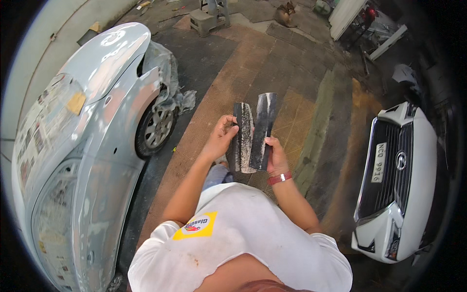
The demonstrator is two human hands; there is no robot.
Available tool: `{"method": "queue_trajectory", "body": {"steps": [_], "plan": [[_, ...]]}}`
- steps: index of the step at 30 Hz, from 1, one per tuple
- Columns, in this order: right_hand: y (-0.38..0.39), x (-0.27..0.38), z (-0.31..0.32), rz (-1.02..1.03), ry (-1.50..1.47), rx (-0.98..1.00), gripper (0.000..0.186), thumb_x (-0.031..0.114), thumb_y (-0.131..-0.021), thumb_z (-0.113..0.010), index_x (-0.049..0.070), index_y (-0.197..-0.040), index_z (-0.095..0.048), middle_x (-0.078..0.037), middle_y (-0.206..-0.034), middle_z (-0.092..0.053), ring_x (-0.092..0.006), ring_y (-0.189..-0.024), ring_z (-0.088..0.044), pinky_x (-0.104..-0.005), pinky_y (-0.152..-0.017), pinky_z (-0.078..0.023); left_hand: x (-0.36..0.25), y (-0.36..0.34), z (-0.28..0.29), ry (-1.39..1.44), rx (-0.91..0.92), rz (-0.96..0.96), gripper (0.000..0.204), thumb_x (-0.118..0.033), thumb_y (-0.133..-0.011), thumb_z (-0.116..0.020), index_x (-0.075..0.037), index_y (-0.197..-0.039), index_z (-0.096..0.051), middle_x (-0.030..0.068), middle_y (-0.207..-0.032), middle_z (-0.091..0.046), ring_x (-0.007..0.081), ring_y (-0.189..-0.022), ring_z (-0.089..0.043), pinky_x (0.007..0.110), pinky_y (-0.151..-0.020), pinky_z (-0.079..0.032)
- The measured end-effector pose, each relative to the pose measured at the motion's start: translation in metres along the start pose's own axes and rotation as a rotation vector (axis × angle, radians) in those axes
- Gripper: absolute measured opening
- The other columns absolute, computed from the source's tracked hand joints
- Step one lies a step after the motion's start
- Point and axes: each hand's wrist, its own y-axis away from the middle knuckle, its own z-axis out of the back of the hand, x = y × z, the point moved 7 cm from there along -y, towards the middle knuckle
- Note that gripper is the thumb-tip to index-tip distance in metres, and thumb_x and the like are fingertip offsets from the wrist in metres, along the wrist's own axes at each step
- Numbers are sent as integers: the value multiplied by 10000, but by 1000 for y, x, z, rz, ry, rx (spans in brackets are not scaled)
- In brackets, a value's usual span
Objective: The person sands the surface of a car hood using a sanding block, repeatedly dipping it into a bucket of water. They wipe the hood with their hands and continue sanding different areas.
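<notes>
The left hand (221,137) pinches a speckled strip (245,141), the right hand (278,156) a darker strip (264,127) — both above the floor (189,141), off the patchy car (116,117), its surfacing apparently begun, its finish seemingly undone.

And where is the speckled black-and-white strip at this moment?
In the head view, the speckled black-and-white strip is near the middle, in the left hand, just left of the darker strip that the right hand holds.

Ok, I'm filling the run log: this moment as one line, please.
left hand: holding speckled strip | right hand: holding dark strip | person's left: pale grey car | person's right: white bumper
</notes>
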Motion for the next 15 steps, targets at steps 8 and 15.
{"method": "queue_trajectory", "body": {"steps": [8, 15], "plan": [[-200, 107, -37, 42, 17, -47, 505, 252, -922, -669, -42, -1328, -611, -167, -1208, -721, -246, -1050, -738, -397, -949, -611, -52, -225, 49, 114, 66, 65, 203, -188, -1076, -621, -100, -1228, -519, -20, -1158, -574, 61, -1027, -554, 276, -915, -469], [-394, 189, -15, 9, 21, 4, 577, 292, -909, -681, -48, -1368, -601, -173, -1237, -714, -254, -1091, -724, -419, -986, -594, -49, -428, 96, -1, -15, 136, 161, -175, -1087, -592, -107, -1215, -521, -7, -1119, -645, 83, -1011, -626, 275, -907, -506]]}}
